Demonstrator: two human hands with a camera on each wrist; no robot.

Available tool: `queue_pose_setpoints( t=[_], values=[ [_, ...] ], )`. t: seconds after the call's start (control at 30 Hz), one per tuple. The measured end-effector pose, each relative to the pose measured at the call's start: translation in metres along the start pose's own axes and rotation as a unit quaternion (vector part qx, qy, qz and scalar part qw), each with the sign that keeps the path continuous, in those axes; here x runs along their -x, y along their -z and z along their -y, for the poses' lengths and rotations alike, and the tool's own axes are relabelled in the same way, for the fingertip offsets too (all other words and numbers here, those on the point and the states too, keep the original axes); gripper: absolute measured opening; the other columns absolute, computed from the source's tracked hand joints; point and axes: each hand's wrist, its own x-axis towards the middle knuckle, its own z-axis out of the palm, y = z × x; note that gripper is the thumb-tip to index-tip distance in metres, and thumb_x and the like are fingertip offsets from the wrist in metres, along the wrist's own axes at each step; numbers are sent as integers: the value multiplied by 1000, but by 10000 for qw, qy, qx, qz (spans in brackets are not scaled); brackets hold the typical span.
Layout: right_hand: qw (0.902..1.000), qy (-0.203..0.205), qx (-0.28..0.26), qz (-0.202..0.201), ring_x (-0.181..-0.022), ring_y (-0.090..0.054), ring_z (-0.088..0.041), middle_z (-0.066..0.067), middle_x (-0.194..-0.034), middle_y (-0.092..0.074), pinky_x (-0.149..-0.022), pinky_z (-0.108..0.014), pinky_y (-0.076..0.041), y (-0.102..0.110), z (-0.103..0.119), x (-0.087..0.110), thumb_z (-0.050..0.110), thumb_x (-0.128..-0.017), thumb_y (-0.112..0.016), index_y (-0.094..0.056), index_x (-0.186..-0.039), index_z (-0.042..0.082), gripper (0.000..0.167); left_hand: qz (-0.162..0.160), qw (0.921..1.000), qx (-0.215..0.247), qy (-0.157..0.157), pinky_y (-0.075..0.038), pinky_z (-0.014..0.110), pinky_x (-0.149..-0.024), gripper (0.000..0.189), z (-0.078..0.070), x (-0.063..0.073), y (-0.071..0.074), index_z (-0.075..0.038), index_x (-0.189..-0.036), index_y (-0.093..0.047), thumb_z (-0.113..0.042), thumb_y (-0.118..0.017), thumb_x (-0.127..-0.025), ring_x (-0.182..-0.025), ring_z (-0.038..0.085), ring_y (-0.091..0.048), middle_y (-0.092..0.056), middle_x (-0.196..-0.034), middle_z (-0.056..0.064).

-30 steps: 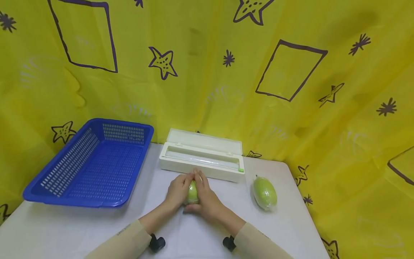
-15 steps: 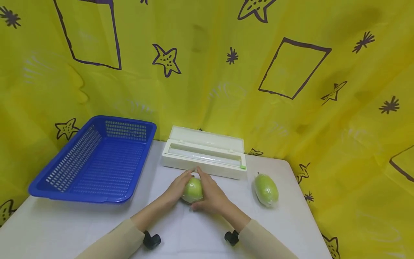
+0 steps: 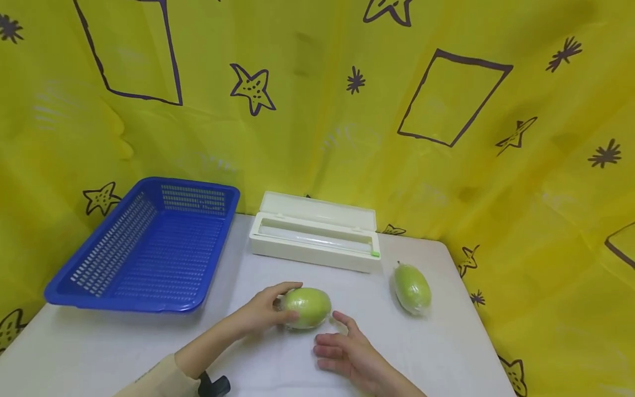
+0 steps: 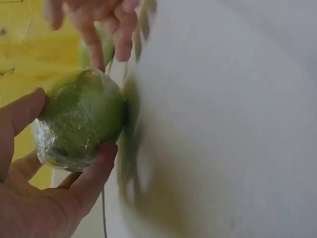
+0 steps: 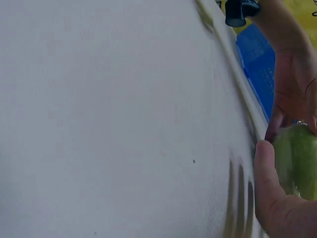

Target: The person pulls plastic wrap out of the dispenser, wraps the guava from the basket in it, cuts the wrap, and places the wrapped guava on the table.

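A green oval fruit [image 3: 310,307] wrapped in cling film lies lengthwise at the middle of the white table. My left hand [image 3: 265,310] grips its left end, with thumb and fingers on opposite sides. In the left wrist view, the film on the fruit [image 4: 81,119] looks shiny and creased, bunched toward the palm. Just off the fruit's right end, my right hand [image 3: 352,353] is held with fingers spread and nothing in its grasp. Its thumb [image 5: 267,168] overlaps the fruit in the right wrist view.
A second wrapped green fruit [image 3: 413,288] lies on the right. Behind, an open white dispenser box [image 3: 312,255] holds a roll of cling film [image 3: 315,239]. The blue basket [image 3: 124,305] stands at the left. A yellow patterned curtain [image 3: 307,138] hangs along the back.
Both hands were cupped round the fruit. It has turned sideways and come slightly nearer; my right hand has let go and drawn back to the right, while my left keeps its hold.
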Motion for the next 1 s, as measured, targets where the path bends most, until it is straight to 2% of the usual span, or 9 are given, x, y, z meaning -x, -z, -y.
queue_pose_setpoints(
  t=[0.07,0.13,0.33,0.43,0.53,0.63,0.77,0.9,1.0],
  values=[
    [9992,-97,-241,305,-110,-67,-27,-23,-130,-59,-96,-45,-55,0,0,4,20,-97,-62,6,-156,7,91,-33,9999,-29,-150,-46,61,-98,66,-3,-4,-9,-13,-141,-52,-25,-81,-83,-119,42,-56,-54,-139,18],
    [9994,47,-166,287,-112,-66,-29,-25,-130,-59,-97,-44,-54,2,1,5,25,-98,-62,8,-156,7,92,-32,9997,-3,-244,-49,55,-95,61,-5,-9,-18,-15,-135,-55,-25,-82,-81,-116,37,-57,-55,-135,13],
    [9947,536,692,-539,-112,-63,-31,-35,-141,-36,-95,-45,-55,27,6,2,28,-96,-67,5,-158,15,96,288,9978,459,-389,-55,47,-89,45,-20,-24,-45,-17,-130,-58,-23,-75,-89,-117,34,-57,-49,-139,11],
    [9841,793,1048,-1198,-118,-58,-36,-36,-143,-32,-93,-43,-56,43,8,2,26,-92,-72,0,-158,16,98,448,9944,844,-450,-53,50,-94,47,-29,-34,-63,-17,-132,-57,-21,-74,-89,-125,42,-53,-44,-146,13],
    [9727,995,1252,-1680,-126,-51,-43,-34,-144,-34,-95,-41,-55,58,12,3,22,-90,-74,-4,-156,12,97,418,9915,1134,-491,-47,55,-103,51,-38,-45,-82,-15,-134,-56,-18,-74,-87,-132,48,-46,-40,-148,15],
    [9650,1122,1481,-1853,-129,-49,-43,-32,-145,-35,-98,-42,-53,69,18,6,22,-91,-71,-8,-155,10,91,317,9886,1354,-571,-38,57,-111,53,-42,-55,-98,-12,-136,-54,-14,-73,-87,-136,48,-42,-38,-148,17],
    [9554,1218,1850,-1955,-129,-48,-44,-29,-146,-32,-101,-47,-51,78,21,11,26,-95,-66,-10,-156,8,84,254,9829,1663,-743,-35,52,-115,54,-43,-66,-114,-4,-138,-51,-8,-71,-88,-136,44,-43,-40,-146,18],
    [9401,1236,2371,-2112,-126,-51,-45,-29,-143,-35,-96,-47,-53,85,21,14,30,-96,-66,-11,-156,6,85,238,9794,1890,-665,-43,49,-110,54,-42,-73,-125,-3,-138,-50,-5,-70,-88,-132,45,-48,-43,-144,20],
    [9202,1266,2915,-2285,-119,-58,-42,-31,-140,-42,-92,-46,-55,90,20,14,30,-94,-69,-15,-156,6,86,240,9776,2045,-427,-52,42,-98,53,-42,-75,-131,-5,-137,-52,-5,-70,-88,-127,44,-53,-44,-142,19]
  ],
)
